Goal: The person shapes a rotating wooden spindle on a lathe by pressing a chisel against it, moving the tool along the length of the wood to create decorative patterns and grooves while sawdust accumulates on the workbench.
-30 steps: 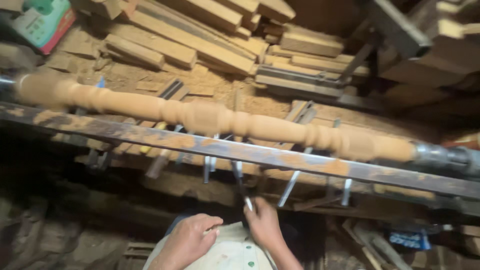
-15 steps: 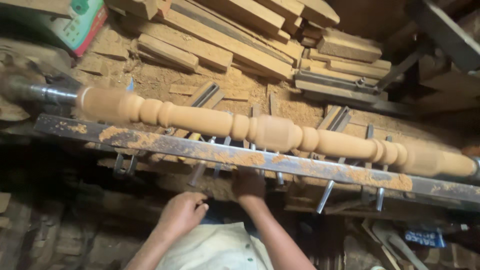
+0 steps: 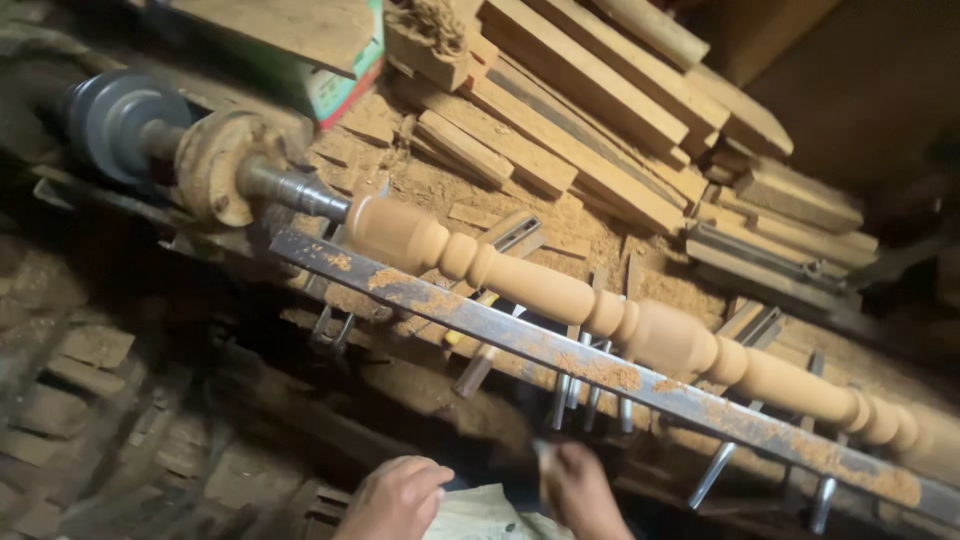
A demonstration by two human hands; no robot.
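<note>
Sawdust covers a dim woodworking shop, where stacked pale timber planks (image 3: 600, 110) lie across the upper part of the view. Below them, a long turned wooden spindle with rounded beads and swellings (image 3: 610, 320) runs diagonally from upper left to lower right, mounted on a lathe. Its left end meets a steel shaft and a dusty round faceplate (image 3: 215, 165), with a grey metal pulley (image 3: 115, 120) beyond. Just in front of the spindle, parallel to it, lies a rusty flat steel tool rest bar (image 3: 560, 360), dusted with orange sawdust. Several metal chisels (image 3: 575, 395) hang or lean beneath the bar.

At the bottom edge, the person's left hand (image 3: 395, 497) rests curled over a pale cloth (image 3: 480, 515), fingers loosely bent. The right hand (image 3: 580, 490) is raised just beside it, its grip closed around a slim, blurred tool handle (image 3: 545, 465) pointing up toward the bar. Both hands are below the spindle, well apart from it.
</note>
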